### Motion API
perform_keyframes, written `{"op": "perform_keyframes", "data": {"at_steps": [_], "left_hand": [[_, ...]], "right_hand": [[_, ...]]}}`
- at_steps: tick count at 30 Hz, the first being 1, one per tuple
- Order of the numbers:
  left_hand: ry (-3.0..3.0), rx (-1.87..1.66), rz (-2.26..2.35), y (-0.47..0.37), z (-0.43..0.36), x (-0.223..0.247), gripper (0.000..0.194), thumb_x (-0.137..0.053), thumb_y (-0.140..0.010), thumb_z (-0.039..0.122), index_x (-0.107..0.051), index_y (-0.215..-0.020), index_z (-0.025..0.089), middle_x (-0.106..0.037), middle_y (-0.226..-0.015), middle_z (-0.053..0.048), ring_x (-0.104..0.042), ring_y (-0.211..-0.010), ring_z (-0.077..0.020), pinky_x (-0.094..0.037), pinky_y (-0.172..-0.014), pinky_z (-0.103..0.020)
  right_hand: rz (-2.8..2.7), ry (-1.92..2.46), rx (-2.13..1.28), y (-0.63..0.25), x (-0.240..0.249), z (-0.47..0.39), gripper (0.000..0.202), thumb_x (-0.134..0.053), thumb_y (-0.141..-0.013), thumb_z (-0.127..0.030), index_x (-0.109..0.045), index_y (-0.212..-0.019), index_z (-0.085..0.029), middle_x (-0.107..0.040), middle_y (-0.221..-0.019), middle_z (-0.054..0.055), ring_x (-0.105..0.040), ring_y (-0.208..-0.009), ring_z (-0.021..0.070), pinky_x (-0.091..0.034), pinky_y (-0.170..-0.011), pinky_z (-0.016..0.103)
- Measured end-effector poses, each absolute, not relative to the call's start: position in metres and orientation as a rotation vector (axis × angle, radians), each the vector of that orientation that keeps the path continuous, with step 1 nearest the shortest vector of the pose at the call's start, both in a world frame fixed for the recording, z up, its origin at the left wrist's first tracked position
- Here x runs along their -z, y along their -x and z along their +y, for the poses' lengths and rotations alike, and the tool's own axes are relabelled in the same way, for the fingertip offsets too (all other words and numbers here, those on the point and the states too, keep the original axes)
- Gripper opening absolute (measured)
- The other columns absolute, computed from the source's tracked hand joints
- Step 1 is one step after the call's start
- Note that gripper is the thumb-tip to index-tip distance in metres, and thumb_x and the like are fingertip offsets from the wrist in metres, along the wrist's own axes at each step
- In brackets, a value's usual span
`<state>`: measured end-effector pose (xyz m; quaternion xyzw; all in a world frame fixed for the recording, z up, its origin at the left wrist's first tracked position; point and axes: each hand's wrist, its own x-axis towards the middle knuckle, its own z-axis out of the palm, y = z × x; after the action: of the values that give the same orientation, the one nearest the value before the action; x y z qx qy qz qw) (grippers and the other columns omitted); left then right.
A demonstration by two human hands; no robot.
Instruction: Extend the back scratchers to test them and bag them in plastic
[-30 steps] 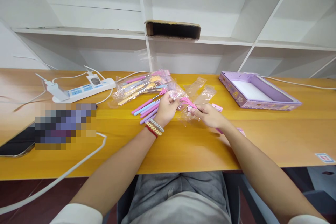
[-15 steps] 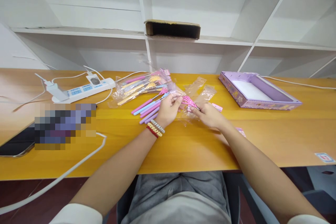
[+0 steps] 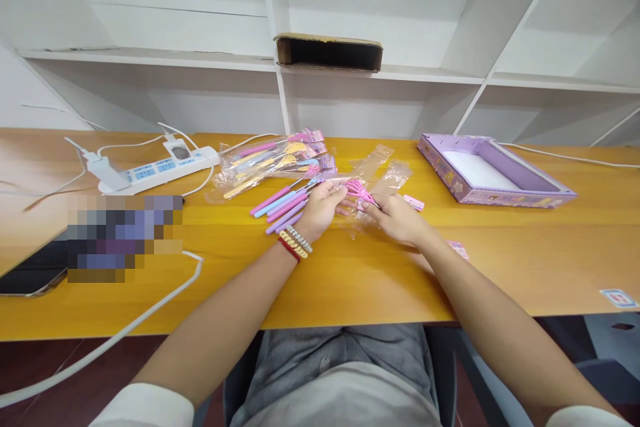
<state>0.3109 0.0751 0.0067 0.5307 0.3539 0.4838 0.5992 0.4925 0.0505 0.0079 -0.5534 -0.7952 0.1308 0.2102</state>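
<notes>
My right hand (image 3: pixel 397 217) is closed around the neck of a pink back scratcher (image 3: pixel 357 189) with a hand-shaped head, its handle hidden by my fingers. The head points left toward my left hand (image 3: pixel 323 208), which pinches crinkled clear plastic close to the prongs; the exact grip is partly hidden. Beside my left hand lie several back scratchers with pink, blue and purple handles (image 3: pixel 280 203). Behind them is a pile of back scratchers in clear bags (image 3: pixel 265 163), some yellow. Clear plastic sleeves (image 3: pixel 393 177) lie beyond my right hand.
A purple open box (image 3: pixel 520 197) stands at the right. Small pink cards (image 3: pixel 414 203) lie near my right hand. On the left are a power strip (image 3: pixel 150 173) with cords, a phone (image 3: pixel 35 267) and a white cable (image 3: pixel 150 313). White shelves hold a cardboard box (image 3: pixel 327 53).
The clear plastic by my left hand has shifted lower, showing more of the bagged pile behind it. The pink head has turned slightly in my right hand. Both hands stay in nearly the same place.
</notes>
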Motion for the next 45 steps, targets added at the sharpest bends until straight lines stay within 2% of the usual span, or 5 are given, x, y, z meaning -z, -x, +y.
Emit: {"op": "perform_keyframes", "data": {"at_steps": [6,15,29,35,45], "left_hand": [[-1.139,-1.197,0.921,-0.310,0.078,-0.005,0.013,-0.059,-0.075,0.016,-0.057,-0.087,0.013,-0.069,-0.079,-0.006,-0.066,-0.066,-0.0141,-0.048,-0.055,-0.022],[-1.100,-1.251,1.062,-0.312,0.078,-0.002,0.010,-0.060,-0.079,0.021,-0.054,-0.082,0.014,-0.066,-0.074,-0.003,-0.058,-0.052,-0.0093,-0.043,-0.048,-0.021],[-1.228,-1.186,1.237,-0.315,0.077,0.006,0.036,-0.049,-0.086,0.048,-0.056,-0.072,0.015,-0.060,-0.057,-0.003,-0.053,-0.041,-0.0107,-0.037,-0.041,-0.021],[-1.301,-1.080,1.375,-0.314,0.078,0.009,0.043,-0.042,-0.088,0.050,-0.053,-0.062,0.017,-0.059,-0.051,-0.004,-0.053,-0.038,-0.0135,-0.038,-0.041,-0.024],[-1.515,-0.951,1.372,-0.315,0.075,0.015,0.049,-0.035,-0.090,0.052,-0.053,-0.060,0.018,-0.059,-0.048,-0.004,-0.054,-0.039,-0.0137,-0.041,-0.045,-0.025]], "right_hand": [[-2.214,1.525,-0.343,-0.492,-0.010,0.050,0.035,-0.037,-0.092,-0.043,-0.050,-0.070,-0.019,-0.051,-0.061,0.002,-0.044,-0.057,0.0135,-0.026,-0.056,0.026],[-2.183,1.558,-0.375,-0.491,-0.011,0.050,0.044,-0.036,-0.090,-0.052,-0.046,-0.063,-0.019,-0.047,-0.057,0.001,-0.038,-0.054,0.0122,-0.025,-0.055,0.026],[-2.174,1.551,-0.482,-0.488,-0.012,0.050,0.042,-0.028,-0.094,-0.042,-0.041,-0.062,-0.019,-0.046,-0.059,0.001,-0.042,-0.057,0.0131,-0.027,-0.057,0.027],[-2.216,1.566,-0.495,-0.487,-0.011,0.050,0.044,-0.027,-0.094,-0.045,-0.041,-0.062,-0.019,-0.048,-0.059,0.002,-0.043,-0.056,0.0129,-0.026,-0.056,0.027],[-2.329,1.576,-0.442,-0.488,-0.009,0.050,0.039,-0.031,-0.094,-0.039,-0.049,-0.068,-0.017,-0.056,-0.065,0.005,-0.044,-0.057,0.0123,-0.026,-0.057,0.025]]}}
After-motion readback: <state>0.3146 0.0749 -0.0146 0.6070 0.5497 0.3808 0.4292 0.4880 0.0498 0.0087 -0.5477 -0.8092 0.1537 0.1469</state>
